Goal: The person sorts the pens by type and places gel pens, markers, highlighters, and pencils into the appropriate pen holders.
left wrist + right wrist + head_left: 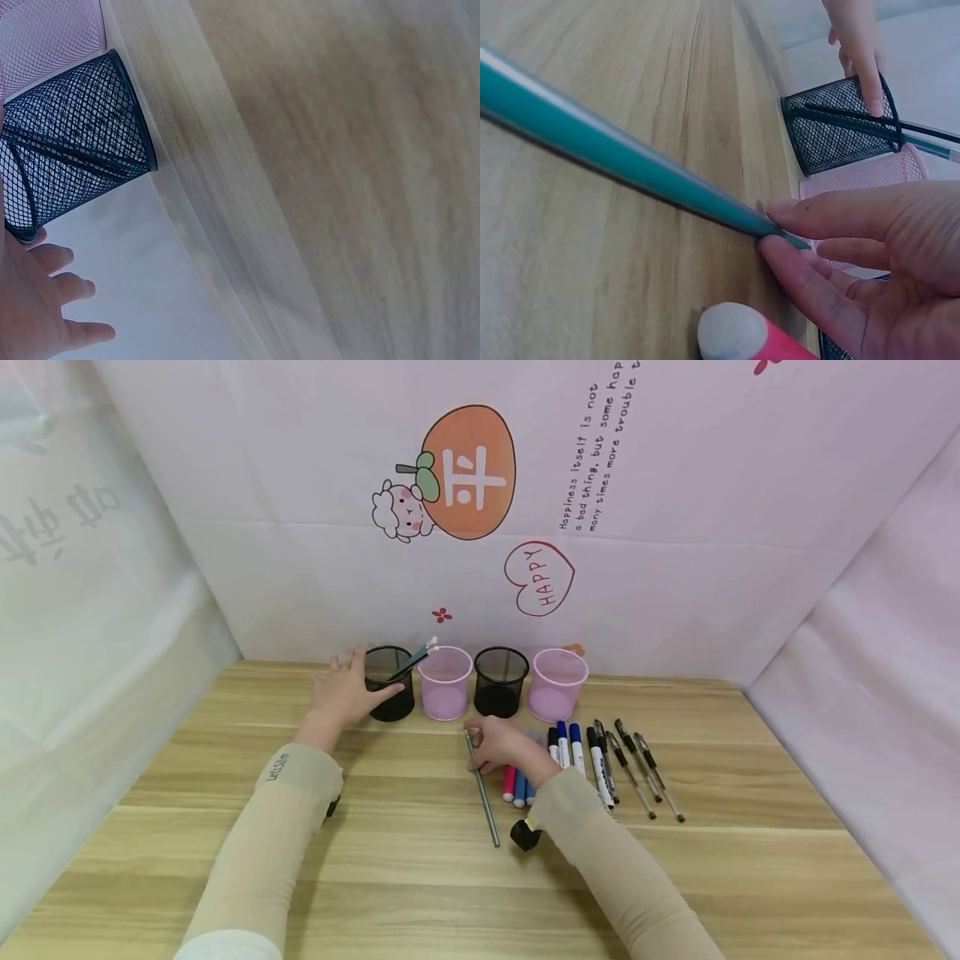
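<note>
Green pencil (482,789): lies on the worktop (420,893), far tip pinched by the right hand (504,746).
Long axis: runs from that grip back toward the person.
Left hand (347,692): fingers relaxed against the left black mesh cup (389,683).
Nearer hand: right; the cup stands up-left of the pinch.

The head view looks forward and down over the whole counter (420,877) from above. Both wrist views sit low and close to the wood, sharing the black mesh cup (75,142).
</note>
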